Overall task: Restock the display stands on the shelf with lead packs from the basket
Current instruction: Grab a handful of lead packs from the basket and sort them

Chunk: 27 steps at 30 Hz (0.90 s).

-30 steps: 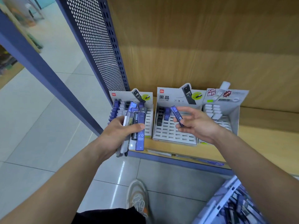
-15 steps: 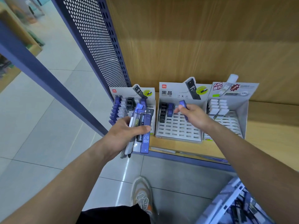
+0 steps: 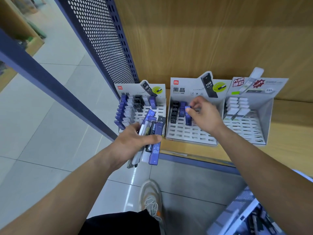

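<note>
Three grey display stands sit on the wooden shelf (image 3: pixel 286 126): a left stand (image 3: pixel 160 97), a middle stand (image 3: pixel 189 138) and a right stand (image 3: pixel 264 126). My right hand (image 3: pixel 205 116) pinches a blue lead pack (image 3: pixel 188 116) by its top, over the middle stand's slots beside rows of black and blue packs. My left hand (image 3: pixel 133 145) grips a bundle of several lead packs (image 3: pixel 152 134), blue, black and white, in front of the left stand. A corner of the basket (image 3: pixel 240 217) shows at the bottom right.
A blue perforated metal panel (image 3: pixel 101 44) and a slanted blue beam (image 3: pixel 50 82) bound the shelf on the left. The wooden back wall rises behind the stands. My shoe (image 3: pixel 150 197) stands on the tiled floor below the shelf edge.
My right hand carried the blue pack forward and down from mid-air onto the middle stand's slots. My left hand kept its bundle and held roughly in place.
</note>
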Each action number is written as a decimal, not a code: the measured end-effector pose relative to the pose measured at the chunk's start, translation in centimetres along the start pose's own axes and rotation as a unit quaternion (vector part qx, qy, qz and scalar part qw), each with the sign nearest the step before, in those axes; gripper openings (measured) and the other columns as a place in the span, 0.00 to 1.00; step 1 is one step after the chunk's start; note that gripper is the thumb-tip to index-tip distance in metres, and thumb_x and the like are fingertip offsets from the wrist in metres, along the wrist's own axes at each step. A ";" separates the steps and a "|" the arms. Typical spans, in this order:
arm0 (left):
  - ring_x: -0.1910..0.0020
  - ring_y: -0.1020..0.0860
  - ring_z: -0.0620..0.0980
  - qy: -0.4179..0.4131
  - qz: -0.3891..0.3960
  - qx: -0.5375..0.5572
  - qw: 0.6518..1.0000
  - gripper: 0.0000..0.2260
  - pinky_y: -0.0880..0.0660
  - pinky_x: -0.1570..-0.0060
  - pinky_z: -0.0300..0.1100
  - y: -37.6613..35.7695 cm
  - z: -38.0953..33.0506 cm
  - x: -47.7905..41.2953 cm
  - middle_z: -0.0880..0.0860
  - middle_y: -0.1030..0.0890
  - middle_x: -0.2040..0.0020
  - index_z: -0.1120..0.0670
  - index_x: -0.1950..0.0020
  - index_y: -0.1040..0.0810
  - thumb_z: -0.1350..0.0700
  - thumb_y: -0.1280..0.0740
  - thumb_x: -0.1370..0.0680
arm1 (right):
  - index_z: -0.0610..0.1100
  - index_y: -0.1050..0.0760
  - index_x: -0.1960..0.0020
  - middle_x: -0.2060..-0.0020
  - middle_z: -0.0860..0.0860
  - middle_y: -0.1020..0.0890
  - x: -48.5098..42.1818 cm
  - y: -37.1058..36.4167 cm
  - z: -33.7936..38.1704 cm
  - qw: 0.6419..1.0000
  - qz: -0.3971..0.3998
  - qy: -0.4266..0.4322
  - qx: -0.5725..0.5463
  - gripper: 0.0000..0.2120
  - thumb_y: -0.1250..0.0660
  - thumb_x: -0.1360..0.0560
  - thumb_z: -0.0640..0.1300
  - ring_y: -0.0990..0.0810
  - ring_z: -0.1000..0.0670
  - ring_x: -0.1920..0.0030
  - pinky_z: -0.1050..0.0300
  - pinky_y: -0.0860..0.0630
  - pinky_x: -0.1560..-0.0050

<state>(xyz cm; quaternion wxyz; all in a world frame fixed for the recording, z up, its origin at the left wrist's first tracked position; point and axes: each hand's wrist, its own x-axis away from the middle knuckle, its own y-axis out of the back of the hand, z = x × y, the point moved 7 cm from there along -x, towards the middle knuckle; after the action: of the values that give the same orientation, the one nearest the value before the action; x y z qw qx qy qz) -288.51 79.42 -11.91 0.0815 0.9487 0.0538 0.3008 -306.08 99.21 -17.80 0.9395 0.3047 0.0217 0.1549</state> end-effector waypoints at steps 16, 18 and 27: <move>0.49 0.15 0.52 -0.015 0.010 -0.028 0.999 0.28 0.22 0.39 0.52 0.0 0.4 -0.6 0.50 0.13 0.49 0.50 0.43 0.17 0.41 0.22 0.40 | 0.42 0.18 0.49 0.58 0.51 0.18 0.5 -0.8 1.6 0.996 -0.015 0.090 0.017 0.05 0.28 0.25 0.36 0.20 0.61 0.61 0.76 0.27 0.57; 0.48 0.15 0.52 -0.012 0.007 -0.031 0.999 0.28 0.22 0.38 0.54 0.1 0.5 -0.7 0.50 0.13 0.50 0.49 0.43 0.17 0.40 0.21 0.41 | 0.42 0.18 0.49 0.58 0.52 0.19 0.6 -0.6 1.8 0.993 -0.022 0.108 0.041 0.05 0.27 0.25 0.37 0.20 0.57 0.62 0.74 0.26 0.56; 0.57 0.15 0.48 -0.007 0.009 -0.010 1.000 0.14 0.24 0.52 0.43 0.2 0.4 -0.4 0.50 0.13 0.53 0.52 0.43 0.18 0.54 0.23 0.27 | 0.42 0.16 0.48 0.54 0.47 0.19 0.8 -1.5 1.9 0.974 -0.012 0.183 0.136 0.05 0.30 0.23 0.39 0.20 0.49 0.58 0.55 0.22 0.51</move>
<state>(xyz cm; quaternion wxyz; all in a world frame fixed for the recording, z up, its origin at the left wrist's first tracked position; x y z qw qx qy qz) -288.60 79.15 -12.39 0.0888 0.9504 0.0413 0.2951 -304.60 97.24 -17.09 0.8712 0.3961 0.2176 0.1918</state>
